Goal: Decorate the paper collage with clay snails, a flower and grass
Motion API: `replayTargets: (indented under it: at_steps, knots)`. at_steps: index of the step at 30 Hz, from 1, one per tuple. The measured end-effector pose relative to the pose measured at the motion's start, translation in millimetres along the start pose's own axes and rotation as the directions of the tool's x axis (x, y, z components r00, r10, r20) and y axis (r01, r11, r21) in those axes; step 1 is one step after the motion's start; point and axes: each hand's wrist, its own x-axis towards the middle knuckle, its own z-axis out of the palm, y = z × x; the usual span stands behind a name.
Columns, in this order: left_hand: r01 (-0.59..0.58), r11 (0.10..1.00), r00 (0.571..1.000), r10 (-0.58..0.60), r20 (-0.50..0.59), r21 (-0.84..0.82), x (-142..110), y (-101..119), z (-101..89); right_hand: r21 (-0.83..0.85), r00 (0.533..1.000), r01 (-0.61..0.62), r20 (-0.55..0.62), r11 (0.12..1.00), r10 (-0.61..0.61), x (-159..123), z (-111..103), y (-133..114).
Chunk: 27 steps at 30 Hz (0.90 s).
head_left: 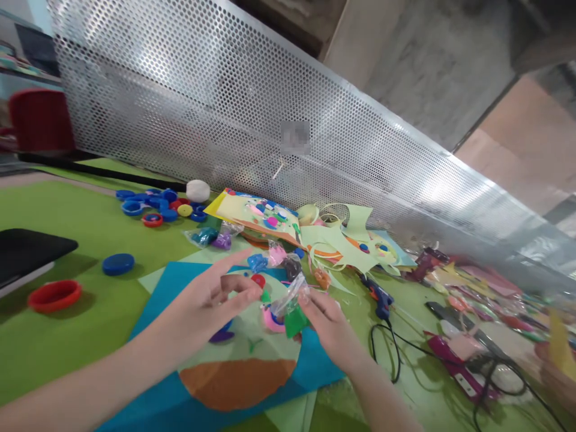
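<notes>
Two bare hands work over a blue sheet [153, 327] on a green-covered bench [108, 327]. Directions are read from the sheet's middle, twelve o'clock being the far side. The right hand [321, 315], between two and three o'clock, has its fingers closed on a clear packet [288, 298]; a green lump [294, 322] sits at its lower end, above the pale green paper shape [234, 349]. Holding the film presumably spares the lump from being squashed. The left hand [213, 300], between ten and eleven, brings thumb and forefinger together beside a small green bit [265, 296] (whether they pinch it cannot be told). Held so close, the hands can probably pass material between them, with the sheet beneath to catch crumbs.

Containers: further film wrappings lie within easy reach, perhaps sorted by colour: a blue packet [257, 262] at twelve, a pink packet [276, 253] beside it, a dark packet [293, 267] at one, and teal [206, 236] and purple [222, 240] packets at eleven, each showing a lump through its film. The red cap [54, 296] at nine lies hollow side up; blue caps [132, 208] are heaped at eleven, farther out, likely to leave working room.
</notes>
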Motion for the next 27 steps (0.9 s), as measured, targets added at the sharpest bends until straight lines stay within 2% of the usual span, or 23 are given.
replayTargets:
  at_steps: [5,11,13,15,17,18,20,22,24,27]
  knots:
    - [-0.005,0.996,1.000,0.008,0.031,-0.087,-4.9,10.0,4.5,-0.209,0.984,-0.033,-0.177,0.977,-0.004,7.0,-13.4,6.5]
    - [-0.041,0.995,0.998,0.045,0.051,-0.091,-5.8,9.3,3.6,-0.479,0.951,-0.120,-0.306,0.870,-0.037,12.3,-25.9,28.2]
    - [-0.025,0.996,0.999,0.029,0.044,-0.083,-5.3,8.1,3.2,-0.532,0.929,-0.146,-0.363,0.834,-0.070,13.4,-27.5,31.2]
    - [-0.019,0.997,0.998,0.024,0.054,-0.079,-4.3,6.7,3.4,-0.595,0.902,-0.112,-0.397,0.796,-0.169,12.1,-26.5,28.2]
    - [-0.025,0.997,0.997,0.030,0.067,-0.076,-3.2,5.1,4.3,-0.680,0.897,0.037,-0.300,0.732,-0.325,7.3,-21.2,20.1]
    - [-0.028,0.997,0.997,0.033,0.070,-0.073,-2.8,4.3,5.0,-0.710,0.896,0.155,-0.192,0.687,-0.400,3.8,-16.8,15.3]
    - [-0.031,0.998,0.997,0.036,0.074,-0.062,-2.8,3.0,6.7,-0.685,0.896,0.334,0.018,0.648,-0.444,-4.3,-5.5,6.8]
    - [-0.027,0.999,0.996,0.030,0.082,-0.045,-3.4,1.7,8.4,-0.623,0.883,0.424,0.122,0.658,-0.453,-11.1,6.2,2.1]
    - [-0.019,0.999,0.994,0.022,0.105,-0.033,-4.2,-0.3,9.6,-0.574,0.860,0.483,0.167,0.662,-0.483,-14.8,14.9,1.2]
    - [-0.005,1.000,0.988,0.008,0.155,-0.021,-5.1,-6.6,10.7,-0.536,0.812,0.546,0.149,0.644,-0.564,-15.5,20.1,2.3]
